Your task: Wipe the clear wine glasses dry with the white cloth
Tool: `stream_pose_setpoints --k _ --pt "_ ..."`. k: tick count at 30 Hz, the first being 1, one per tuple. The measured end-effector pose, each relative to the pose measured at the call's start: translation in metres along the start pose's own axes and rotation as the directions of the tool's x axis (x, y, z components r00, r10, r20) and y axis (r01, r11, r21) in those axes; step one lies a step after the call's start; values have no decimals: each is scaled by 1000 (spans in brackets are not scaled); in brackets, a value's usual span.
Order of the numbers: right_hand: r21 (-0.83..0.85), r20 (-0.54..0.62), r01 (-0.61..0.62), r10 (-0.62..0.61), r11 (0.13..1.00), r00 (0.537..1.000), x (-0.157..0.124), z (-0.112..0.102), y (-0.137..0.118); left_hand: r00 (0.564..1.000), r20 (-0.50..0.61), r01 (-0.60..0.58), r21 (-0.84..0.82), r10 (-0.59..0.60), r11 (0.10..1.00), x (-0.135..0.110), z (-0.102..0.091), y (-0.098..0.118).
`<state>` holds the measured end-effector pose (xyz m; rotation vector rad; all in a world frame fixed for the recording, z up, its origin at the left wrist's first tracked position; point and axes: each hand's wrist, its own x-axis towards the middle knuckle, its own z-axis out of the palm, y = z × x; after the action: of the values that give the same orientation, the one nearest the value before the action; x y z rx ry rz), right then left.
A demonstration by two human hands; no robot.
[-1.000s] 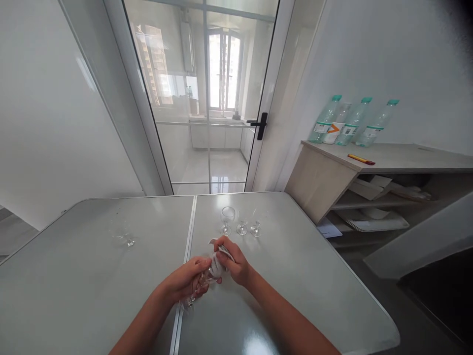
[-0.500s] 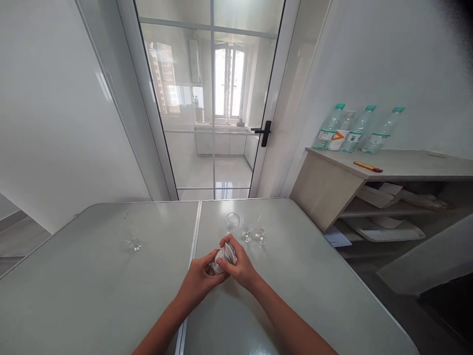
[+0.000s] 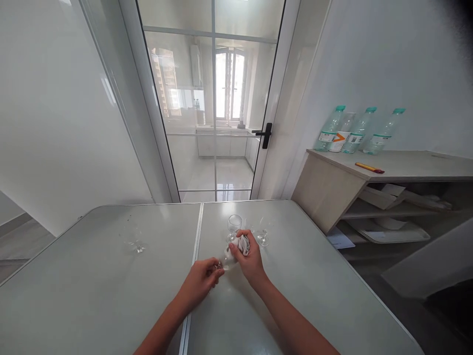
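Note:
My left hand (image 3: pixel 201 281) pinches the stem of a small clear wine glass (image 3: pixel 226 260) held tilted over the grey table (image 3: pixel 92 291). My right hand (image 3: pixel 248 259) is closed on a crumpled white cloth (image 3: pixel 242 243) pressed against the glass's bowl. Just beyond my hands stand more stemmed glasses: one upright glass (image 3: pixel 234 224) and another glass (image 3: pixel 262 235) to its right; a third is partly hidden behind my right hand. A lone glass (image 3: pixel 137 242) stands on the table's left half.
A glass door with a black handle (image 3: pixel 265 134) is behind the table. To the right stands a wooden shelf unit (image 3: pixel 388 172) carrying several green-capped water bottles (image 3: pixel 328 129) and a yellow marker (image 3: pixel 369 168); papers lie on its lower shelves.
My right hand with the cloth has moved up and away along the glass, from the joined hands to the bowl end. The camera has tilted slightly, shifting the scene downward.

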<state>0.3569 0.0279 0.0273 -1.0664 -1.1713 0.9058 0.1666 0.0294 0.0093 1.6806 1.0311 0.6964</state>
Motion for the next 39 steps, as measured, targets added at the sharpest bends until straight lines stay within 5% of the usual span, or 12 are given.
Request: stream_pose_setpoints --k 4,7,10,12,16,19,24,29,31,35,37,39 --pt "102 79 -13 5 995 997 -3 0 -8 988 -91 -114 88 122 990 1 0 2" --pt "77 -67 65 -60 995 996 -6 -3 -7 996 -21 -92 -91 91 992 2 -1 -1" --pt "-139 -383 281 -313 950 869 -9 -7 -1 990 -104 -112 -210 92 971 0 -2 -5" --pt "-230 -429 323 -393 918 813 -11 -8 2 960 -257 -171 -222 112 960 -3 -1 -6" --pt "103 -26 27 -25 994 999 -19 2 -3 935 -321 -228 -223 150 948 -6 9 -5" --pt "440 277 -264 150 858 949 -22 12 -9 959 -267 -185 -338 95 923 -2 23 -5" --pt "670 366 -450 266 590 892 -12 12 -11 996 92 74 -758 -6 648 2 30 -8" --pt "636 373 -489 317 596 872 -3 4 -3 865 502 442 -738 -23 510 -2 18 -17" --pt "604 304 -414 284 680 909 -5 5 -2 888 456 421 -751 -62 508 -1 20 -20" --pt "391 129 -81 32 917 991 -16 10 -4 991 106 137 -762 -87 633 4 33 -17" --pt "120 164 174 -193 977 967 -18 8 -3 996 1 65 -676 -87 734 4 38 -11" --pt "-132 322 462 -403 877 857 -15 3 -1 996 -70 3 -544 -49 839 3 39 -6"
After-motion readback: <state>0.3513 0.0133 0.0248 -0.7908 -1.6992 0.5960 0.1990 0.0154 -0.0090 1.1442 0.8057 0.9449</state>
